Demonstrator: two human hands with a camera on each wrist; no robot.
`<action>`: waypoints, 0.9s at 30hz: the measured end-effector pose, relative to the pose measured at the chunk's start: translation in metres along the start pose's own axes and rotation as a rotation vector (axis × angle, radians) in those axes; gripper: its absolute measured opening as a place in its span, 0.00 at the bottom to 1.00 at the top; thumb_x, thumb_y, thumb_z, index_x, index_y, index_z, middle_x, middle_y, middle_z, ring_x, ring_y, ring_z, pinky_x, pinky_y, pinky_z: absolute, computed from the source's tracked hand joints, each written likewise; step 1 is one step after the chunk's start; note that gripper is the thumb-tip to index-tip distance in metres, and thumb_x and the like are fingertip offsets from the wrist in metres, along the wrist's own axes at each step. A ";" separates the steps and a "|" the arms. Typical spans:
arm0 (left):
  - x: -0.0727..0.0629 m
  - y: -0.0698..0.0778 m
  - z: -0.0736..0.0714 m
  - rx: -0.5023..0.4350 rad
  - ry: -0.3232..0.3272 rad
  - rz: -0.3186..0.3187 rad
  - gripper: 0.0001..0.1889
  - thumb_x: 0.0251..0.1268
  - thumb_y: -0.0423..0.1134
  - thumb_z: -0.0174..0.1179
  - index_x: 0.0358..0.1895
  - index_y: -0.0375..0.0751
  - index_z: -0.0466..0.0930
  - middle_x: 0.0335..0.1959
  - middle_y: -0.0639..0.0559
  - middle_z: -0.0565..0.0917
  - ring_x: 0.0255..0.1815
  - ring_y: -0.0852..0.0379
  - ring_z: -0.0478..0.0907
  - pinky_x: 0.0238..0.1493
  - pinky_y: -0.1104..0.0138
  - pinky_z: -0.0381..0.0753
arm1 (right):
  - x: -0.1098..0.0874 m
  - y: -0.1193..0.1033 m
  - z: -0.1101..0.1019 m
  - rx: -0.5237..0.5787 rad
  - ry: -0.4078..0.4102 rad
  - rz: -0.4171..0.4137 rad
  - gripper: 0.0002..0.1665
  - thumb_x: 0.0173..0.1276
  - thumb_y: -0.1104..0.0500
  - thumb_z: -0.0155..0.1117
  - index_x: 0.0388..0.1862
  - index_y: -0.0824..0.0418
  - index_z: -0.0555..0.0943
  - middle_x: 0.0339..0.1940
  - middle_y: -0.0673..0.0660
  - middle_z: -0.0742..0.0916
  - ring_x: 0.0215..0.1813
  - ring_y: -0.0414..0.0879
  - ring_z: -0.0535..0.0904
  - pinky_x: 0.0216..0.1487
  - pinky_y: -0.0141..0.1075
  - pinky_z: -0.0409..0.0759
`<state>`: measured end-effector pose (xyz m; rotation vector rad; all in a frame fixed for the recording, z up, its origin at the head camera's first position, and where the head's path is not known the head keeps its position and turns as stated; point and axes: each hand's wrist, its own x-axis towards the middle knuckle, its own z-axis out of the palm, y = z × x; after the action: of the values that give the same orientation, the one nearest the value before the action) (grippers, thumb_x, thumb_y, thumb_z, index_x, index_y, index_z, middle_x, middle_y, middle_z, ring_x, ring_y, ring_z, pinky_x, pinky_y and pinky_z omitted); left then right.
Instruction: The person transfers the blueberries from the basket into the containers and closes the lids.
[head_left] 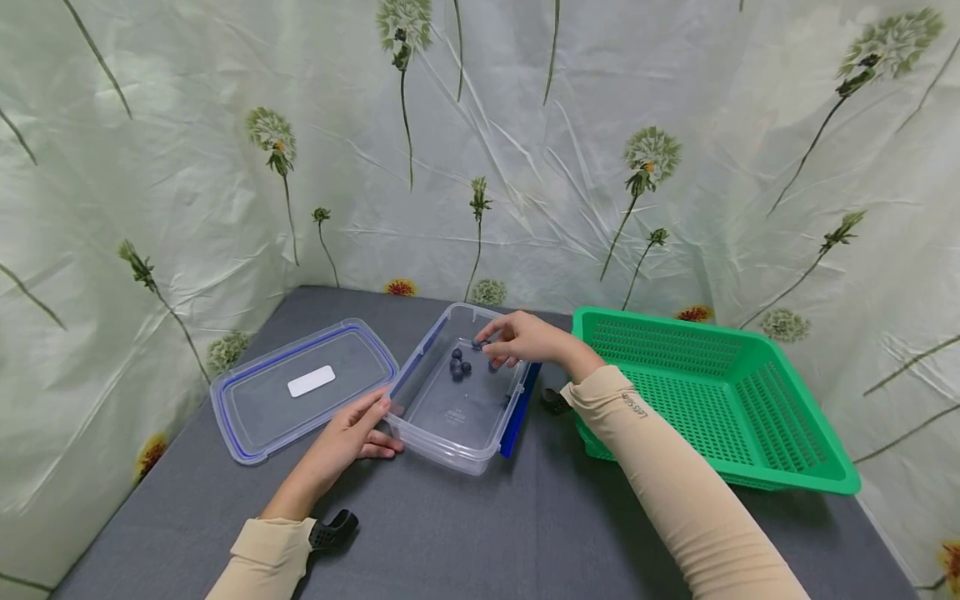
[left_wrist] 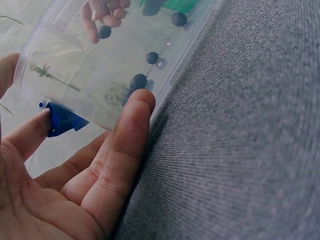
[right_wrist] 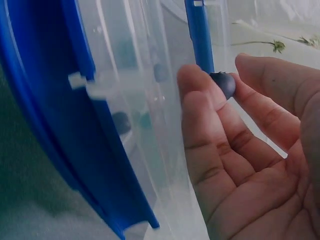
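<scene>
A clear plastic food container [head_left: 450,454] with blue side latches stands on the grey table. Several blueberries [head_left: 457,367] lie on its bottom. My left hand [head_left: 352,435] holds the container's near left corner, thumb at the rim and fingers against the outer wall; a blue latch [left_wrist: 62,120] shows beside these fingers [left_wrist: 122,155]. Over the container's right half, my right hand [head_left: 532,340] pinches one blueberry [right_wrist: 226,86] between thumb and fingertips.
To the left lies the container's lid [head_left: 258,417], with a blue seal and a white label [head_left: 311,381]. A green perforated basket [head_left: 720,333] stands on the right, close to the right forearm. Behind the table [head_left: 442,542] hangs a dandelion-printed cloth [head_left: 540,192].
</scene>
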<state>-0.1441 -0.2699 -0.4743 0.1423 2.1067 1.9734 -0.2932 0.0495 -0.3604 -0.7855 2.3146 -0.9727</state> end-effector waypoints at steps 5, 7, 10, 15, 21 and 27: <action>0.000 0.000 0.000 -0.002 -0.003 -0.006 0.34 0.91 0.50 0.47 0.87 0.36 0.52 0.78 0.22 0.67 0.42 0.58 0.92 0.47 0.66 0.92 | 0.008 -0.001 0.006 -0.017 -0.059 0.032 0.24 0.85 0.57 0.61 0.73 0.65 0.78 0.54 0.70 0.91 0.54 0.57 0.90 0.62 0.53 0.87; 0.000 0.000 0.000 -0.002 -0.001 -0.013 0.34 0.91 0.50 0.47 0.87 0.37 0.52 0.78 0.23 0.67 0.42 0.58 0.92 0.47 0.66 0.92 | 0.010 -0.001 0.007 -0.017 -0.070 0.044 0.25 0.85 0.57 0.60 0.75 0.66 0.77 0.55 0.70 0.90 0.55 0.58 0.89 0.63 0.52 0.87; 0.000 -0.001 0.000 0.002 0.009 -0.019 0.34 0.91 0.50 0.47 0.87 0.38 0.53 0.78 0.24 0.68 0.42 0.57 0.92 0.47 0.66 0.92 | 0.012 -0.003 0.009 -0.023 -0.078 0.051 0.26 0.85 0.57 0.60 0.75 0.66 0.76 0.56 0.71 0.90 0.57 0.60 0.88 0.63 0.52 0.87; 0.000 -0.001 -0.001 0.004 0.013 -0.023 0.33 0.91 0.51 0.47 0.87 0.39 0.53 0.78 0.25 0.69 0.42 0.57 0.92 0.47 0.66 0.92 | 0.015 -0.005 0.012 -0.057 -0.095 0.064 0.27 0.85 0.58 0.60 0.77 0.66 0.75 0.57 0.70 0.90 0.59 0.64 0.87 0.61 0.51 0.88; 0.001 -0.001 -0.001 0.007 0.010 -0.024 0.33 0.91 0.51 0.47 0.87 0.39 0.54 0.78 0.25 0.69 0.42 0.57 0.92 0.47 0.66 0.92 | 0.015 -0.007 0.014 -0.061 -0.103 0.078 0.28 0.85 0.56 0.61 0.78 0.64 0.74 0.58 0.69 0.90 0.59 0.65 0.86 0.63 0.52 0.86; 0.002 -0.002 -0.001 0.003 0.008 -0.025 0.33 0.91 0.50 0.47 0.87 0.38 0.53 0.77 0.24 0.69 0.42 0.57 0.92 0.47 0.66 0.92 | 0.013 -0.007 0.014 -0.039 -0.099 0.074 0.27 0.85 0.56 0.61 0.77 0.64 0.75 0.58 0.69 0.90 0.59 0.63 0.86 0.64 0.54 0.85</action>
<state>-0.1459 -0.2709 -0.4760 0.1080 2.1061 1.9603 -0.2913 0.0302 -0.3664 -0.7409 2.2665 -0.8394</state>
